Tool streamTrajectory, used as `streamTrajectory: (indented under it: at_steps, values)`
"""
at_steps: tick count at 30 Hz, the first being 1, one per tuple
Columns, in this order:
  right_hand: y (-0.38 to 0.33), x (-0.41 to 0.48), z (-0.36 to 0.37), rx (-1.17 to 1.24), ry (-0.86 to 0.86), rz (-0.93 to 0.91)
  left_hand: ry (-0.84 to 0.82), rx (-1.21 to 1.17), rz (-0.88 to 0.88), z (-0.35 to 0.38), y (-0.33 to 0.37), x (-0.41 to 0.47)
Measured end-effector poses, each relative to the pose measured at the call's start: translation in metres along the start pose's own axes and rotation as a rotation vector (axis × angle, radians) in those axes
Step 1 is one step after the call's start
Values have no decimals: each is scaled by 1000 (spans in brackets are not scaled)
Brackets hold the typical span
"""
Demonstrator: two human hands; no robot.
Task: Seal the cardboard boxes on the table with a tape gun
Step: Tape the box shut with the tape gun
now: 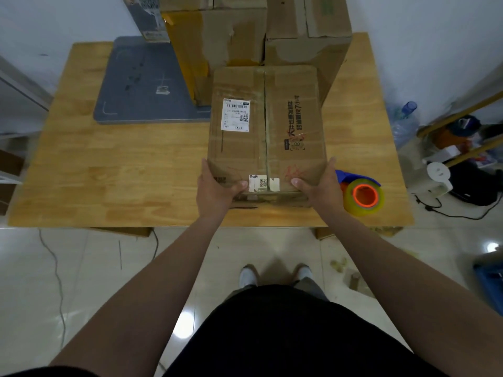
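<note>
Progress looks slight to me: my left hand [217,186] and right hand [319,186] grip the near corners of the box [239,151], flaps closed, on the table [109,172]. The tape gun [364,195] lies untouched just right of it, and two far boxes [226,31] wait behind.

Brightness: moderate, even indoor light, cool cast.
Source: overhead, by the white reflections on the floor tiles [187,326].
Glare: bright patch on glossy tiles near bottom centre, smaller one far right.
Shadows: soft, thin dark band under the cardboard box [266,126] at its near edge.
Sharpness: soft throughout; shipping label [235,115] print unreadable.
Distortion: wide-angle bowing of table [109,172] edges.
</note>
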State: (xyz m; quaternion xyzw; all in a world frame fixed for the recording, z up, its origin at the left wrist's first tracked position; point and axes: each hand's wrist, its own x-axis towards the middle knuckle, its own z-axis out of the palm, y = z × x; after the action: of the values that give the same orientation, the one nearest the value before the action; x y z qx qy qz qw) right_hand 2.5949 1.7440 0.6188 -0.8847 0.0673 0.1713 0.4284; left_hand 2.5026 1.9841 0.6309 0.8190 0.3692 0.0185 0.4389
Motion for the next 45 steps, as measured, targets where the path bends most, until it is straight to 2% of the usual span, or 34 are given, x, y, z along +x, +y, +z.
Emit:
streamTrajectory:
  at_steps: [4, 9, 12, 15, 19, 21, 23, 24, 25, 27, 30, 32, 40, 42, 45]
  values:
    - [5, 4, -2, 172, -5, 48, -39, -152, -66, -2, -10, 11]
    - [14, 9, 0, 343, -15, 54, -85, -350, -5, -3, -20, 14]
    - [20, 11, -2, 443, -76, 22, -79, -409, 49, -2, -18, 15]
    - [20, 13, -7, 491, -154, -11, -103, -456, 32, -5, -17, 15]
    - [12, 16, -20, 312, -284, -7, -179, -396, 58, -15, -14, 14]
    - [8, 14, -28, -14, -231, -30, -155, -251, 104, -17, -12, 14]
    - [1, 6, -30, -442, -92, -223, -89, 89, 117, -18, -9, 16]
    - [-6, 0, -28, -556, -76, -354, -76, 224, 188, -17, -5, 18]
    - [-12, -2, -24, -603, -103, -454, -82, 315, 298, -16, 1, 18]
    - [-26, -6, -11, -637, -194, -500, -158, 457, 463, -12, 16, 19]
    - [-34, -8, 9, -811, -220, -440, -262, 690, 501, 3, 23, 17]
    - [-34, -9, 15, -912, -184, -438, -237, 783, 498, 10, 20, 15]
    - [-13, -6, 5, -1060, -99, -595, -160, 643, 549, -2, 6, 21]
    - [-3, -2, -4, -1014, -96, -648, -205, 575, 552, -9, 3, 24]
    - [8, 5, -15, -906, -121, -696, -256, 338, 544, -25, -7, 32]
